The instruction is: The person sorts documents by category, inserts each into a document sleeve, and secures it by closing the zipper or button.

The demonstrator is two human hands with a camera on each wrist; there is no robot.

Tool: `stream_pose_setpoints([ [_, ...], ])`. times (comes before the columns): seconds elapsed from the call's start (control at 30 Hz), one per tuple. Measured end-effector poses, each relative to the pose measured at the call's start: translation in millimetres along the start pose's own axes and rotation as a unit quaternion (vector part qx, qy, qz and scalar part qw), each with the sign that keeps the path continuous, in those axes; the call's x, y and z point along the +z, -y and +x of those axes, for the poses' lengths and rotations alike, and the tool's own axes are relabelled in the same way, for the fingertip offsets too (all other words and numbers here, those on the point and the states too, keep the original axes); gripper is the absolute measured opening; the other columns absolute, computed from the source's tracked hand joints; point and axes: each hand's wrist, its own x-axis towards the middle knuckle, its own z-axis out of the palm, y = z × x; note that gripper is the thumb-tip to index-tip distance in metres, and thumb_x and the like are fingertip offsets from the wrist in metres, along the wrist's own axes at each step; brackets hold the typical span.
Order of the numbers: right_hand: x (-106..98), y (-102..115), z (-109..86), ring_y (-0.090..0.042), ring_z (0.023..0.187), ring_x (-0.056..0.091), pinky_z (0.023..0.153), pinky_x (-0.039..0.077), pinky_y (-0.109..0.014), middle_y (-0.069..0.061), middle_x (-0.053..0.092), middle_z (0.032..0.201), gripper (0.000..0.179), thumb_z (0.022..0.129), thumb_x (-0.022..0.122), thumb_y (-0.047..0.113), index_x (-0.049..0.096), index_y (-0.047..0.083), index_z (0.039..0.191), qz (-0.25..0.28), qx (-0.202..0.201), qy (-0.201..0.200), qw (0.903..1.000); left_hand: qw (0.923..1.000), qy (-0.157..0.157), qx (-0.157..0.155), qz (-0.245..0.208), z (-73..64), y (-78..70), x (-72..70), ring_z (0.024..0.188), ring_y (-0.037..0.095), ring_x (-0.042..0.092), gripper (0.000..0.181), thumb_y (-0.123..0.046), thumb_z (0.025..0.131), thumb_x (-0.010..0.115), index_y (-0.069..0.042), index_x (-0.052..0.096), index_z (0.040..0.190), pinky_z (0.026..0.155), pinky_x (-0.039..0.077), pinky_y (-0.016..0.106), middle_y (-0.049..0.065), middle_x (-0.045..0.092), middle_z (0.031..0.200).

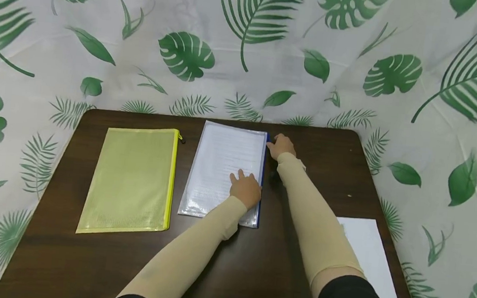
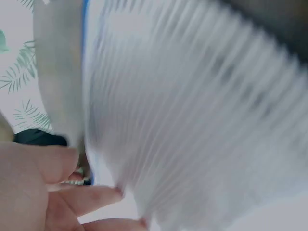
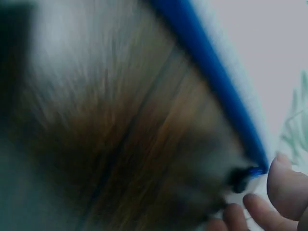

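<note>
A clear ribbed zip pouch (image 1: 224, 162) with a blue zip edge lies on the dark wooden table, with a printed sheet showing through it. My left hand (image 1: 245, 190) rests on its lower right part, fingers spread; the left wrist view shows the fingertips (image 2: 113, 192) on the ribbed plastic. At the pouch's upper right corner is my right hand (image 1: 282, 146), its thumb touching the end of the blue edge (image 3: 219, 82). Thumb and fingers stand apart there, beside a dark zip pull (image 3: 239, 179). The right wrist view is blurred.
A yellow zip pouch (image 1: 131, 182) lies to the left, its zip pull (image 1: 181, 139) at the upper right corner. White paper (image 1: 371, 255) sits at the table's right edge, partly under my right arm. A leaf-patterned cloth (image 1: 269, 90) hangs behind the table (image 1: 326, 171).
</note>
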Motion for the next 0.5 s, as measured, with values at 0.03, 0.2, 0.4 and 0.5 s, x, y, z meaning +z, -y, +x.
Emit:
stream_pose_setpoints([
  [0.03,1,-1,4.3,-0.044,0.131,0.048,0.104,0.045,-0.054,-0.027,0.048,0.143,0.050,0.106,0.054,0.033,0.048,-0.002,0.142,-0.016,-0.001,-0.005,0.9999,0.9999,-0.006,0.004,-0.008,0.1,1.7,-2.3,0.145,0.036,0.038,0.054,-0.041,0.108,0.045,-0.004,0.054,0.146,0.116,0.033,0.056,0.015,0.055,0.147],
  [0.2,23,-29,6.0,-0.042,0.119,0.051,0.093,0.048,-0.055,-0.023,0.052,0.127,0.027,0.102,0.063,0.026,0.059,0.003,0.117,-0.036,0.012,-0.034,0.9987,0.9986,-0.014,0.050,-0.010,-10.5,-0.2,8.0,0.136,0.032,0.052,0.045,-0.038,0.104,0.055,-0.006,0.066,0.134,0.108,0.045,0.049,0.010,0.065,0.136],
  [0.4,15,-23,14.4,-0.028,0.075,0.052,0.069,0.046,-0.039,-0.011,0.056,0.079,0.018,0.092,0.058,0.010,0.053,0.006,0.075,-0.012,-0.054,-0.031,0.9980,0.9990,-0.015,0.042,-0.002,-11.0,5.5,8.9,0.133,0.032,0.055,0.036,-0.032,0.104,0.056,-0.009,0.072,0.126,0.105,0.048,0.049,0.006,0.066,0.135],
  [0.5,1,-10,23.2,-0.026,0.070,0.047,0.065,0.041,-0.037,-0.016,0.058,0.080,0.009,0.084,0.055,0.003,0.056,-0.001,0.077,-0.008,-0.062,-0.019,0.9979,0.9993,-0.019,0.031,-0.009,-2.9,8.8,1.8,0.132,0.034,0.056,0.032,-0.026,0.104,0.055,-0.009,0.074,0.123,0.103,0.049,0.051,0.008,0.066,0.135],
])
